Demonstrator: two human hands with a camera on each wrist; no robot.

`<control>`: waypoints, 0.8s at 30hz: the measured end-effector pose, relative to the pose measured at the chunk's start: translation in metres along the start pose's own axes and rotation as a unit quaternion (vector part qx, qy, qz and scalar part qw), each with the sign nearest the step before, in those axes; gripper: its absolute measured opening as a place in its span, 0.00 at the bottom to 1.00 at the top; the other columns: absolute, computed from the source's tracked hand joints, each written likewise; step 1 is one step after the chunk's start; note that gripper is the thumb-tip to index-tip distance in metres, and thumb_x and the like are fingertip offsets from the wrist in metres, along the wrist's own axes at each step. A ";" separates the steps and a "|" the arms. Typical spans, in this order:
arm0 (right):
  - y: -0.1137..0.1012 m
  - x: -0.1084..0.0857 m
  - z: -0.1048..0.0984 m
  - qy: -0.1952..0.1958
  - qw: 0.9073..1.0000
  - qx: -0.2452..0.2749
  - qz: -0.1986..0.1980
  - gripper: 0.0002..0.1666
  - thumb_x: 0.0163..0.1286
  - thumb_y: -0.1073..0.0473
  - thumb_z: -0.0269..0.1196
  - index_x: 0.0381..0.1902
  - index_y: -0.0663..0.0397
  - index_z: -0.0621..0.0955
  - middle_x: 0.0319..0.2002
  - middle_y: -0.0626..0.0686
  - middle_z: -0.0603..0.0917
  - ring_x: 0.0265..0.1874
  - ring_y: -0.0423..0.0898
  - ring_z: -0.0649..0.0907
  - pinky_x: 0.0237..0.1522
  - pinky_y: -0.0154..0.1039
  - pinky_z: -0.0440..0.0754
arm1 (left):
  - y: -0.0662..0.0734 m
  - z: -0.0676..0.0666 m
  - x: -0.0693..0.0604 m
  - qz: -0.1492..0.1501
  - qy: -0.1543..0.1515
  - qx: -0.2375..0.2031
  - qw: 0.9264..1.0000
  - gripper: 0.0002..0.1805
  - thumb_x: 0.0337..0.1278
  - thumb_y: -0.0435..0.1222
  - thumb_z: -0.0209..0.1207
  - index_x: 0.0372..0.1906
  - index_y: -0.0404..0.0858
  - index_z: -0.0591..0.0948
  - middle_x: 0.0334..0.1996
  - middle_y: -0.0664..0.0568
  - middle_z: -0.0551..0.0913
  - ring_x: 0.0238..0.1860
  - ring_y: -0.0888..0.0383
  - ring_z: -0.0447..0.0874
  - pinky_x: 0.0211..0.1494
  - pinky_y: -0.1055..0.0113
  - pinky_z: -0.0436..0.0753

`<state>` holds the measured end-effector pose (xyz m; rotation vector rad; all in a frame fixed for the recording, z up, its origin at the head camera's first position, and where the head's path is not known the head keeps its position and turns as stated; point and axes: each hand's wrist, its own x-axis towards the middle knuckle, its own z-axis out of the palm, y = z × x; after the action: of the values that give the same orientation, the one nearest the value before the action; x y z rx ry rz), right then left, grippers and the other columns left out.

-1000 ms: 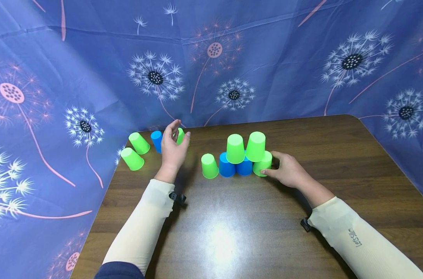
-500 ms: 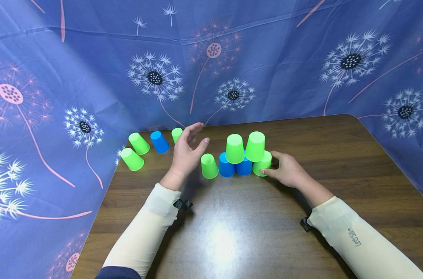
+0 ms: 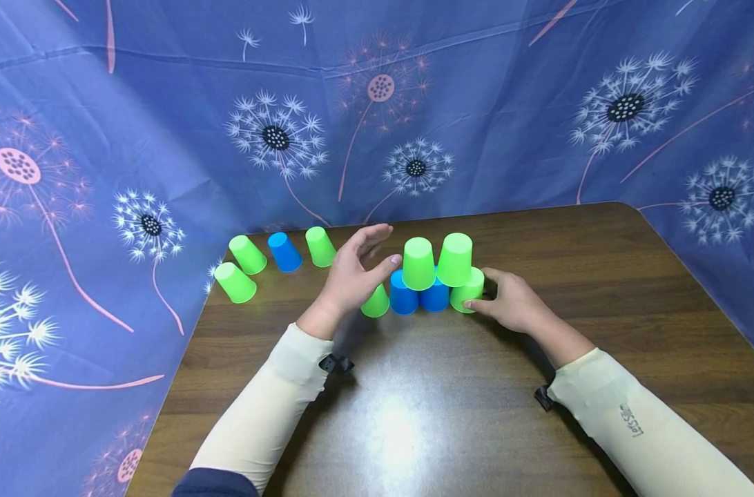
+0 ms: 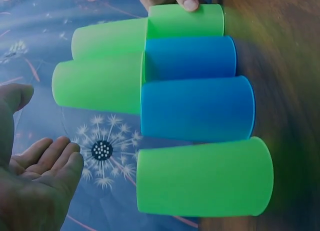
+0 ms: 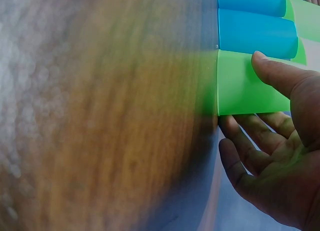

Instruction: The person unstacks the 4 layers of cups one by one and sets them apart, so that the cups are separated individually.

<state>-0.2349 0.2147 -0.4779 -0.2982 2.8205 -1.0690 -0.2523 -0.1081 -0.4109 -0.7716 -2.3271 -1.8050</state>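
Observation:
Upside-down cups form a small stack on the table. Its bottom row has a left green cup (image 3: 375,305), a blue cup (image 3: 404,295), another blue cup (image 3: 436,298) and a right green cup (image 3: 464,295). Two green cups sit on top, a left one (image 3: 418,264) and a right one (image 3: 456,261). My right hand (image 3: 515,302) holds the right green bottom cup, thumb in front and fingers behind it in the right wrist view. My left hand (image 3: 355,279) hovers by the left green bottom cup, partly hiding it in the head view; its fingers are extended and hold nothing.
Back left on the wooden table (image 3: 464,414) stand more upside-down cups: a green cup (image 3: 235,283) in front, then a green cup (image 3: 248,255), a blue cup (image 3: 284,252) and a green cup (image 3: 320,247). A dandelion-patterned blue cloth (image 3: 501,159) hangs behind the table.
My left hand has moved right, away from the loose cups at the back left, and come close to the stack's left side. My right hand has stayed on its green cup.

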 end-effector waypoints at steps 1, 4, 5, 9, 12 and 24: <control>0.000 0.000 0.000 0.000 1.000 0.000 0.001 0.46 0.65 0.47 0.77 0.71 0.66 0.73 0.61 0.66 0.81 0.64 0.66 0.77 0.65 0.66 0.75 | 0.001 0.002 0.001 -0.001 -0.005 0.003 1.000 0.31 0.70 0.35 0.67 0.73 0.35 0.72 0.71 0.47 0.75 0.73 0.53 0.72 0.76 0.58 0.72; 0.000 0.000 0.000 -0.001 1.000 0.000 0.003 0.46 0.65 0.47 0.77 0.72 0.66 0.73 0.62 0.66 0.81 0.65 0.66 0.77 0.66 0.67 0.75 | 0.001 0.007 0.003 0.000 -0.019 0.006 1.000 0.32 0.69 0.35 0.68 0.73 0.35 0.71 0.71 0.46 0.75 0.73 0.52 0.72 0.76 0.58 0.72; 0.001 0.000 -0.001 0.000 1.000 0.001 0.003 0.46 0.65 0.47 0.77 0.72 0.66 0.73 0.62 0.66 0.81 0.65 0.66 0.77 0.66 0.67 0.75 | 0.001 0.008 0.003 0.000 -0.022 0.009 1.000 0.32 0.69 0.36 0.69 0.73 0.35 0.71 0.71 0.46 0.75 0.73 0.52 0.72 0.76 0.58 0.72; 0.001 0.001 -0.001 0.001 1.000 0.002 0.000 0.46 0.65 0.47 0.77 0.71 0.66 0.73 0.61 0.66 0.82 0.64 0.65 0.78 0.65 0.66 0.75 | 0.001 0.014 0.005 -0.004 -0.030 0.022 0.999 0.34 0.67 0.37 0.70 0.74 0.36 0.71 0.71 0.48 0.76 0.73 0.51 0.72 0.75 0.60 0.72; 0.001 0.001 -0.001 0.003 1.000 0.004 -0.001 0.46 0.64 0.48 0.77 0.71 0.66 0.73 0.60 0.66 0.82 0.63 0.65 0.78 0.65 0.66 0.76 | 0.000 0.017 0.006 -0.013 -0.035 0.036 0.999 0.35 0.67 0.39 0.70 0.74 0.37 0.71 0.71 0.50 0.75 0.74 0.50 0.71 0.75 0.62 0.72; 0.003 0.001 0.001 0.004 1.000 0.011 -0.002 0.44 0.65 0.47 0.77 0.70 0.64 0.75 0.58 0.63 0.83 0.60 0.62 0.80 0.63 0.64 0.78 | 0.003 0.027 0.008 -0.046 -0.041 0.098 0.993 0.36 0.64 0.44 0.73 0.73 0.40 0.73 0.65 0.52 0.80 0.67 0.55 0.79 0.70 0.63 0.78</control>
<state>-0.2362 0.2161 -0.4803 -0.2989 2.8139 -1.1025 -0.2515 -0.0801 -0.4137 -0.7346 -2.5841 -1.5726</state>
